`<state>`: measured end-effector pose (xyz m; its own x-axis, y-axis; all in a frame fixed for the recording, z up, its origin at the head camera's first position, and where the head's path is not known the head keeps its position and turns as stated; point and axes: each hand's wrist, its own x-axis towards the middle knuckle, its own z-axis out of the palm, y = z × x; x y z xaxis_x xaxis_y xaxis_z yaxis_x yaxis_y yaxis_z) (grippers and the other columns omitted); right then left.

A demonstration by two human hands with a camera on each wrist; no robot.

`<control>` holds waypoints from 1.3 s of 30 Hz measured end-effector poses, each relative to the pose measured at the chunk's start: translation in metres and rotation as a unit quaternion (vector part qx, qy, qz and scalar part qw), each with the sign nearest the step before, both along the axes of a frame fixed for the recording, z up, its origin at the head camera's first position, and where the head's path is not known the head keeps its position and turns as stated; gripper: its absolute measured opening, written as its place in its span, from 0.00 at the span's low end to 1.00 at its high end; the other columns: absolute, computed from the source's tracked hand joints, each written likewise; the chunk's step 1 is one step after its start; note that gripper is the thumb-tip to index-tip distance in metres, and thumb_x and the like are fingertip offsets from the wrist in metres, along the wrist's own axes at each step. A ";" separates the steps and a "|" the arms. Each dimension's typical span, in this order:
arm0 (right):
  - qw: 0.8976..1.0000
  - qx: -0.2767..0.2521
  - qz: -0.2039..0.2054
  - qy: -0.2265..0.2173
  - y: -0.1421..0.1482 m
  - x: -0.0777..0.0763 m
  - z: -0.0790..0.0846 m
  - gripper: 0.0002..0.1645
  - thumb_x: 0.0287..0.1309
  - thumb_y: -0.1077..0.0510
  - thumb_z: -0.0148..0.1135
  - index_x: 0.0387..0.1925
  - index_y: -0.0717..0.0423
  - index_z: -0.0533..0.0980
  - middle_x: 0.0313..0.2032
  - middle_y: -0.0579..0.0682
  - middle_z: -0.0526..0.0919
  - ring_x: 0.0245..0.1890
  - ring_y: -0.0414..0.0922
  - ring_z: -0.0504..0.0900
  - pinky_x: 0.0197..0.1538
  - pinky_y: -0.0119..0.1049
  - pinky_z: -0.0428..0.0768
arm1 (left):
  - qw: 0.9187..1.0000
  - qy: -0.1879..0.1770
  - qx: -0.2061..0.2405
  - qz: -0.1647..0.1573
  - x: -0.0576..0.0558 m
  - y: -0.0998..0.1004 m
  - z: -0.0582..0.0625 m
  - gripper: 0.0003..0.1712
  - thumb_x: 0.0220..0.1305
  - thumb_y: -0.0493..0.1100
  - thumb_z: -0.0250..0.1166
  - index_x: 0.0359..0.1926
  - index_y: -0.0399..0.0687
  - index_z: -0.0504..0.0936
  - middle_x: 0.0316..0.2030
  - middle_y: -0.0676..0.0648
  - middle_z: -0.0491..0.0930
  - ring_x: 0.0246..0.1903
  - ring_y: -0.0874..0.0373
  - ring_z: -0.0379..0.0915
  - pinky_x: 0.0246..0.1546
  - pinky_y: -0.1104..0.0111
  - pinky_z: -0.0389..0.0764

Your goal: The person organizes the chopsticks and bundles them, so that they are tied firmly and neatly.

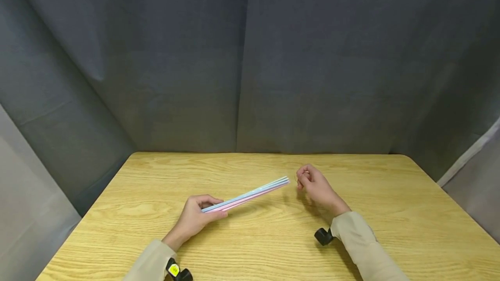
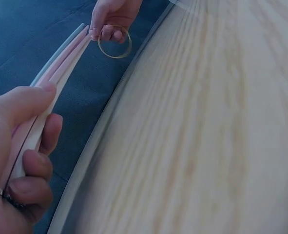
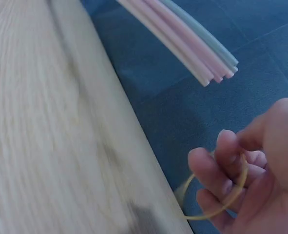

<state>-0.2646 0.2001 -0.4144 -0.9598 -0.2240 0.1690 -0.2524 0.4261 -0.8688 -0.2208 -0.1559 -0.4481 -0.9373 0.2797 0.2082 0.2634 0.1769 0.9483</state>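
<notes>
My left hand (image 1: pixel 192 217) grips one end of a bundle of several drinking straws (image 1: pixel 250 196), thumb on one side and curled fingers on the other. Pale blue, pink and whitish straws lie side by side, slanting up to the right above the table. Their free ends (image 3: pixel 217 77) are close to my right hand (image 1: pixel 315 187). That hand pinches a thin yellowish rubber band (image 2: pixel 116 57) between thumb and fingertips. In the right wrist view the loop hangs round in front of the curled fingers, apart from the straws.
A wood-grain table (image 1: pixel 156 185) with rounded far corners lies under both hands. Dark grey cloth (image 1: pixel 187 64) hangs behind it, with lighter cloth (image 1: pixel 31 194) at the left side. Each sleeve carries a small black wrist camera (image 1: pixel 323 236).
</notes>
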 end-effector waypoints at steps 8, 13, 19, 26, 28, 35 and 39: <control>0.992 -0.120 0.046 0.003 0.004 -0.002 0.002 0.10 0.69 0.70 0.33 0.47 0.71 0.60 0.30 0.53 0.77 0.20 0.42 0.73 0.32 0.36 0.78 | 1.000 0.002 -0.012 0.007 -0.003 -0.002 0.000 0.20 0.48 0.39 0.77 0.42 0.35 0.85 0.33 0.37 0.84 0.26 0.65 0.75 0.26 0.75 0.77; 0.992 -0.116 0.051 -0.022 0.004 -0.003 0.003 0.11 0.69 0.72 0.33 0.51 0.71 0.56 0.42 0.66 0.79 0.22 0.42 0.76 0.30 0.39 0.78 | 1.000 -0.003 -0.002 0.003 -0.003 -0.002 -0.001 0.20 0.48 0.37 0.77 0.43 0.33 0.85 0.35 0.35 0.84 0.27 0.66 0.77 0.27 0.76 0.77; 0.990 -0.129 0.050 -0.041 0.005 -0.004 0.004 0.10 0.73 0.69 0.34 0.52 0.70 0.55 0.51 0.73 0.76 0.27 0.43 0.82 0.28 0.37 0.81 | 1.000 -0.005 0.003 0.002 -0.003 -0.001 -0.003 0.20 0.48 0.38 0.77 0.43 0.33 0.84 0.36 0.34 0.84 0.27 0.66 0.77 0.26 0.76 0.77; 0.992 -0.125 0.019 -0.025 0.005 -0.004 0.005 0.14 0.67 0.71 0.50 0.52 0.68 0.62 0.56 0.69 0.76 0.24 0.50 0.83 0.25 0.39 0.79 | 1.000 -0.004 0.000 0.001 -0.004 -0.001 -0.003 0.21 0.48 0.38 0.77 0.43 0.33 0.84 0.37 0.34 0.84 0.28 0.66 0.78 0.27 0.76 0.78; 0.990 -0.138 0.012 -0.024 0.004 -0.004 0.005 0.15 0.64 0.72 0.53 0.51 0.69 0.64 0.57 0.68 0.75 0.21 0.48 0.81 0.24 0.37 0.78 | 1.000 -0.004 0.002 -0.003 -0.004 0.000 -0.003 0.21 0.48 0.38 0.77 0.43 0.33 0.84 0.37 0.34 0.84 0.29 0.65 0.79 0.28 0.76 0.78; 0.987 -0.163 -0.014 -0.011 0.000 -0.003 0.008 0.14 0.64 0.64 0.59 0.44 0.70 0.66 0.58 0.69 0.75 0.18 0.40 0.78 0.27 0.35 0.81 | 1.000 -0.016 0.008 -0.011 -0.003 -0.001 -0.001 0.21 0.49 0.38 0.76 0.44 0.32 0.84 0.32 0.35 0.84 0.15 0.68 0.62 0.16 0.78 0.65; 0.987 -0.161 -0.013 0.011 0.000 -0.002 0.009 0.17 0.66 0.59 0.58 0.47 0.71 0.71 0.57 0.68 0.76 0.19 0.37 0.78 0.27 0.33 0.81 | 1.000 -0.020 0.006 -0.010 -0.003 -0.001 -0.001 0.21 0.49 0.38 0.76 0.44 0.33 0.84 0.30 0.35 0.84 0.12 0.67 0.57 0.13 0.78 0.62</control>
